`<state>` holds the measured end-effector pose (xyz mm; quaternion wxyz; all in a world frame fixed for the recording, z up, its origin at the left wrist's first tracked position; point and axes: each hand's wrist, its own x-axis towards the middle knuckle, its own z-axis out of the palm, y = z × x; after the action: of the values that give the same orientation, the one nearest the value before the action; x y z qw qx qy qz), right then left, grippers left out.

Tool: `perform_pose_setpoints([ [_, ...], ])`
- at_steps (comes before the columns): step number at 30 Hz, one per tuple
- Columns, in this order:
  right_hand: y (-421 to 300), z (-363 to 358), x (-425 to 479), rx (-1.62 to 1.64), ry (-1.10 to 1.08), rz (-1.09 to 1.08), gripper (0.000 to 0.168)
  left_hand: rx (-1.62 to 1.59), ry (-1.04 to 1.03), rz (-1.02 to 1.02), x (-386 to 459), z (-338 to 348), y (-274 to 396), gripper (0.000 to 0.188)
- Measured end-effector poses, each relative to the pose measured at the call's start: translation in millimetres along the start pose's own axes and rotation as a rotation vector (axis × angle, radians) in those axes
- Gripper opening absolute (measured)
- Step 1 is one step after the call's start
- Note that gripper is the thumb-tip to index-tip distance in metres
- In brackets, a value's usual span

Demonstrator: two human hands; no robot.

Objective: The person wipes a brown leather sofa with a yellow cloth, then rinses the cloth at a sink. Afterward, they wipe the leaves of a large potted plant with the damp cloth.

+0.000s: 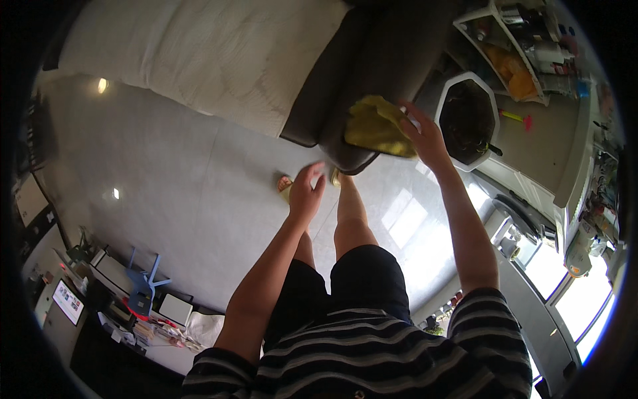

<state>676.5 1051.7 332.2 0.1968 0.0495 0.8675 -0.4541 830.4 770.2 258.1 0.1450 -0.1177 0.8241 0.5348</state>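
My right hand (427,137) grips one edge of a yellow-green cloth (379,127), which hangs against the rounded end of a dark sofa armrest (344,149). Something small and white shows by the fingers, too blurred to name. Empty, with thumb and fingers apart, my left hand (306,192) hovers above the floor in front of the sofa. A pale, wrinkled cover (224,55) lies over the sofa seat, left of the armrest.
A white-rimmed octagonal container (497,117) with a dark interior stands on the cabinet (543,154) at right. Beside it is a white shelf (521,55) with bottles and an orange bag. A blue chair (144,279) and cluttered desk (164,354) are at lower left. The grey floor (199,164) is glossy.
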Motion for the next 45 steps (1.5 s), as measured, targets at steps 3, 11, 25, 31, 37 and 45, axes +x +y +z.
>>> perform_pose_setpoints([
  [3,-3.0,3.8,15.4,-0.315,0.152,-0.172,0.043,-0.089,0.129,0.033,45.9,27.8,46.7,0.034],
  [11,35.6,38.0,30.2,-0.453,0.087,-0.641,0.044,0.132,0.311,-0.032,93.5,77.3,65.3,0.041],
  [25,54.4,-152.3,301.0,-0.491,0.750,-0.376,0.039,0.124,0.204,-0.053,88.4,100.8,128.0,0.052],
  [31,64.2,-45.1,197.6,-0.121,0.797,-0.219,0.037,-0.139,0.281,-0.159,101.6,102.4,113.9,0.055],
  [37,53.0,113.5,-34.0,0.025,0.303,0.007,0.018,-0.220,0.277,-0.030,181.3,106.3,147.6,0.050],
  [45,16.2,58.2,-50.0,0.700,0.488,0.374,0.034,0.244,0.008,0.375,361.3,171.9,253.8,0.045],
])
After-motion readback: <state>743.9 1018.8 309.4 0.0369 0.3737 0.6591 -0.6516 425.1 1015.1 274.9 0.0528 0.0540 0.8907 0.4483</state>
